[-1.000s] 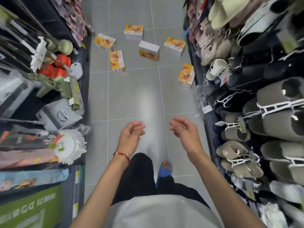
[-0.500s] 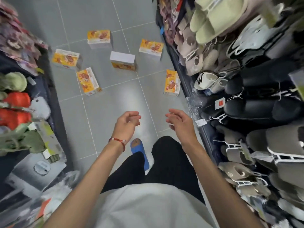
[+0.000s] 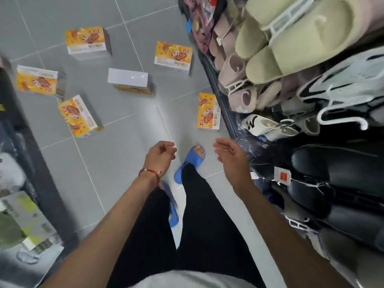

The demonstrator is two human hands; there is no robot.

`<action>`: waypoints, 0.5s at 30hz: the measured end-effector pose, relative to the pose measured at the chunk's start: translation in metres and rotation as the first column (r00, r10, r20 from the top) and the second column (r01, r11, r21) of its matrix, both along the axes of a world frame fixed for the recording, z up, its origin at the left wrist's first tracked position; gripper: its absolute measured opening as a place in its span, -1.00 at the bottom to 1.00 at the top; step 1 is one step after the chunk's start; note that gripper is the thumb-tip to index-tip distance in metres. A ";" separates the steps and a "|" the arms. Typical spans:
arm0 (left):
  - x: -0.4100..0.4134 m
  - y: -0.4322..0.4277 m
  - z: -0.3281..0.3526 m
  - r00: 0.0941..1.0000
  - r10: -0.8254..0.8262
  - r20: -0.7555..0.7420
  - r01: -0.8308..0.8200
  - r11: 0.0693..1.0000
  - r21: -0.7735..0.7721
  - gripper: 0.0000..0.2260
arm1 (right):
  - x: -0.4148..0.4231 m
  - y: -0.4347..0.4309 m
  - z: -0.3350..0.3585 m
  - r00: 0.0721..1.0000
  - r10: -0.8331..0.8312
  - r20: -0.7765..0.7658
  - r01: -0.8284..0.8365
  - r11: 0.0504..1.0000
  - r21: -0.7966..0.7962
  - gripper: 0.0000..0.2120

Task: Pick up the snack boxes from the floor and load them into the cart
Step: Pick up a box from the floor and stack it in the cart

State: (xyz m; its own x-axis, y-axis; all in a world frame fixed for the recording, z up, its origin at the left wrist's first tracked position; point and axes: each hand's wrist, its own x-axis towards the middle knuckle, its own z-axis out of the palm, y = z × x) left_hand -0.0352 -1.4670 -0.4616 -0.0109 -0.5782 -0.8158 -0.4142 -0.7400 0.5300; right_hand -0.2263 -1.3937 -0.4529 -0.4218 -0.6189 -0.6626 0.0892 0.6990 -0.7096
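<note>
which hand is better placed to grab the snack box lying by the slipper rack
Right, probably. The right hand is empty and nearest the snack box beside the slipper rack; the left hand, also empty, sits farther across the aisle.

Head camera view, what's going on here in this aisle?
A person stands in a shop aisle, facing six snack boxes scattered on the tiled floor. The left hand and right hand are held out in front, both empty, fingers loosely curled. No box has been picked up yet, and no cart is in view. The nearest box lies beside the slipper rack on the right.
</note>
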 end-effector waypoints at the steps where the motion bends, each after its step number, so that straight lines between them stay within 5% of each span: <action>1: -0.005 -0.010 -0.015 1.000 0.009 0.003 -0.010 1.000 0.024 -0.82 | -0.005 -0.010 -0.015 1.000 0.001 -0.014 -0.001 1.000 0.029 -0.79; 10: -0.033 -0.076 -0.189 1.000 0.001 0.024 -0.005 0.986 0.169 -0.89 | -0.036 -0.062 -0.197 0.995 0.024 -0.100 0.002 0.967 0.254 -0.82; 15: -0.048 -0.094 -0.290 0.984 -0.172 0.037 0.161 0.966 0.203 -0.93 | -0.045 -0.081 -0.308 0.991 0.003 -0.134 0.040 0.949 0.313 -0.80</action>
